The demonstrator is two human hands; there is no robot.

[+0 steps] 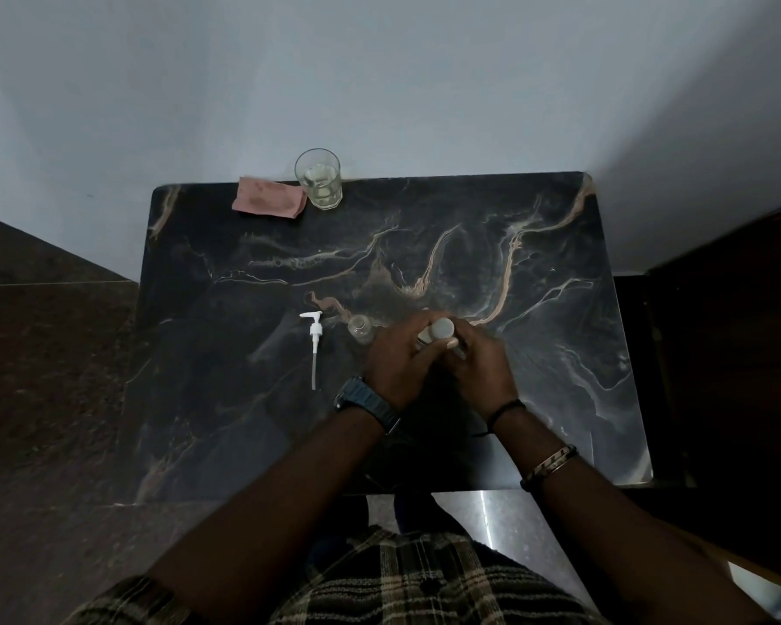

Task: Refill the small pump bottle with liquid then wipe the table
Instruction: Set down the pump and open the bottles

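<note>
Both hands (438, 358) gripping capped container (438, 331), pump (315, 338) lying beside

The left wrist carries a dark watch (367, 404) with a wide strap. On the right forearm, a thin black cord (505, 410) sits nearer the hand than a metal bracelet (550, 465). The shirt (415, 579) is brown-and-cream plaid, sleeves rolled up.

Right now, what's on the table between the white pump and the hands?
In the head view, a small clear bottle stands open between the white pump and the left hand, close to the hand.
</note>
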